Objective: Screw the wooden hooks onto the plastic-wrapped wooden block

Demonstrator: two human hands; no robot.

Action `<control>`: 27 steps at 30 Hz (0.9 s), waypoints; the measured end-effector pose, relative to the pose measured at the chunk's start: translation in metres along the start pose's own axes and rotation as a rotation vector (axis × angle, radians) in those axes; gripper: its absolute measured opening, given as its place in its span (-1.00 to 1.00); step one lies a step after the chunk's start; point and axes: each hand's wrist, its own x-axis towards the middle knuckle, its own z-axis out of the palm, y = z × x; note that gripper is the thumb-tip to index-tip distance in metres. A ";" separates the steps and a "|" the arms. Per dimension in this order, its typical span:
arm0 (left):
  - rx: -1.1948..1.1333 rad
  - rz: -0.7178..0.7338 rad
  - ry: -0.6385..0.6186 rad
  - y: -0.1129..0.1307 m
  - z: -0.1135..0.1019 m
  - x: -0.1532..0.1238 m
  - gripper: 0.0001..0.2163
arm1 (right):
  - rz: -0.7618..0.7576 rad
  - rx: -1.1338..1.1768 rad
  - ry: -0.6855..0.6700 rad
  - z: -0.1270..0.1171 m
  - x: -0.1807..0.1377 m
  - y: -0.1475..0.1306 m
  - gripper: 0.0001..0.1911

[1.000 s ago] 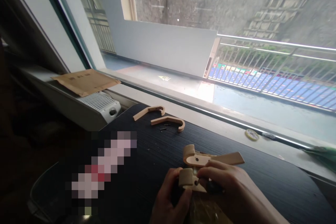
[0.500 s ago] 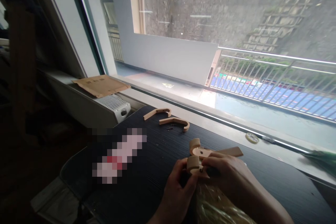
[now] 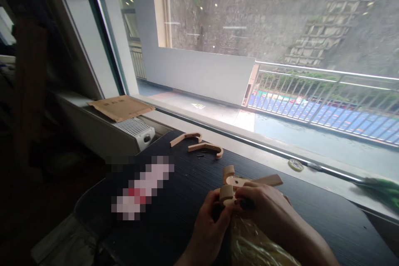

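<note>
My left hand [image 3: 210, 224] is closed around the curled end of a wooden hook [image 3: 226, 194], thumb and fingers on its sides. Over the same hook, my right hand [image 3: 271, 210] has its fingers pinched near a small dark hole. Something dark shows under these fingers, too shadowed to name. Just behind lies another wooden hook [image 3: 271, 181], its straight end pointing right. Clear plastic wrapping [image 3: 252, 243] over something brownish lies beneath my right wrist. Farther off, two more wooden hooks [image 3: 204, 147] [image 3: 187, 136] rest on the table, with small dark screws [image 3: 200, 156] beside them.
The dark table [image 3: 174, 216] reaches the window sill. A pixelated pinkish item [image 3: 146, 185] lies on its left part. A roll of tape [image 3: 295, 165] sits on the sill. At left, a brown envelope [image 3: 121, 107] covers part of a white heater [image 3: 137, 129].
The view has tilted up slightly, so everything sits a little lower. My right fingers have shifted slightly at the hook; my left hand keeps its grip.
</note>
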 end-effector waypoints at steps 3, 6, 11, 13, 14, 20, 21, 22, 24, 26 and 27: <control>-0.005 -0.003 0.003 -0.001 0.000 0.000 -0.76 | -0.029 -0.004 0.008 0.000 0.000 -0.001 -0.88; 0.010 -0.003 0.003 0.000 0.000 -0.001 -0.76 | -0.021 -0.029 0.033 0.001 0.000 -0.001 -0.94; 0.015 -0.013 0.018 0.001 0.001 0.000 -0.75 | 0.009 -0.023 0.031 0.000 -0.001 0.000 -0.89; 0.012 -0.008 0.024 0.001 0.001 0.001 -0.75 | -0.022 0.027 0.011 -0.003 -0.003 0.000 -0.85; 0.007 -0.003 0.027 0.000 0.001 0.001 -0.75 | -0.038 0.046 -0.001 -0.004 -0.003 0.000 -0.84; -0.009 -0.024 0.007 0.001 0.001 0.000 -0.75 | -0.068 0.089 -0.008 -0.006 -0.004 -0.004 -0.80; -0.008 -0.020 0.006 0.001 0.001 0.000 -0.75 | -0.065 0.083 -0.003 -0.006 -0.004 -0.005 -0.78; -0.005 -0.012 0.005 0.002 0.001 0.000 -0.76 | -0.062 0.073 0.000 -0.006 -0.004 -0.006 -0.75; 0.004 0.003 0.003 0.003 0.001 0.000 -0.76 | -0.065 0.054 -0.006 -0.007 -0.004 -0.008 -0.74; 0.015 0.004 0.004 0.002 0.001 0.000 -0.76 | -0.085 0.050 -0.016 -0.007 -0.003 -0.009 -0.77; 0.019 0.000 0.005 0.002 0.001 0.000 -0.76 | -0.092 0.055 -0.019 -0.007 -0.002 -0.008 -0.78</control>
